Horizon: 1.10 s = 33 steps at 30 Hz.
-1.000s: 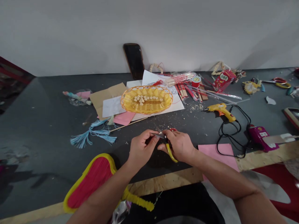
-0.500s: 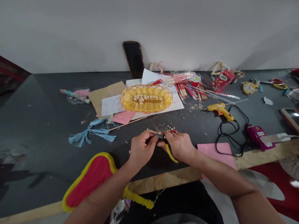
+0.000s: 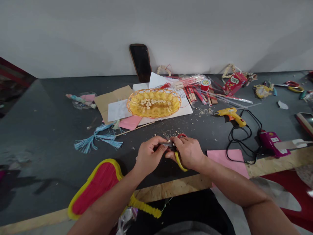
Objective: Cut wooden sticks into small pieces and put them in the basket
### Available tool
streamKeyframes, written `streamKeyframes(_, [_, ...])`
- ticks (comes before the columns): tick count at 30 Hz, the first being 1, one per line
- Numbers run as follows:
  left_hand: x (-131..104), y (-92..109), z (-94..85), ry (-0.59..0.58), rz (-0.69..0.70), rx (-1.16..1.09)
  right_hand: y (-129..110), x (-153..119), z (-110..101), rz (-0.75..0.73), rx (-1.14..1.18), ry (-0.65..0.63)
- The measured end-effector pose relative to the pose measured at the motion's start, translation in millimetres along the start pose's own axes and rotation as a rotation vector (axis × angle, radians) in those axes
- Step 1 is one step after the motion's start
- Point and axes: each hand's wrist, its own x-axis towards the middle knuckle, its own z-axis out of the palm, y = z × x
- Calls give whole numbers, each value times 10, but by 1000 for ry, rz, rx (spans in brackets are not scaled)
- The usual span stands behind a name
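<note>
Between the fingers point(image 3: 159, 148), scissors point(image 3: 180, 161)

The single view came from the person's head, above the near side of the counter point(image 3: 56, 130), and faced forward and down. Black clothing point(image 3: 190, 209) lay nearest, at the bottom edge, while the left forearm point(image 3: 110, 199) and the right forearm point(image 3: 234, 186) reached in from the lower left and lower right. The left hand point(image 3: 149, 155) and the right hand point(image 3: 189, 152) came just below mid-frame, fairly close to the camera. The yellow basket point(image 3: 156, 112) was farther off, and the pale wall point(image 3: 97, 36) filled the top, behind the counter
</note>
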Motion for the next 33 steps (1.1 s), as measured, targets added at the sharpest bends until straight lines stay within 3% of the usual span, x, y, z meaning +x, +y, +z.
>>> streamKeyframes(9, [23, -16, 40, 60, 5, 88, -15, 7, -58, 98, -5, -157])
streamKeyframes(18, [8, -21, 37, 101, 11, 100, 27, 25, -91, 84, 65, -75])
streamKeyframes(24, [13, -37, 6, 45, 10, 64, 31, 38, -84, 31, 58, -17])
streamKeyframes(33, [23, -4, 2, -20, -47, -40, 14, 11, -35, 2, 63, -39])
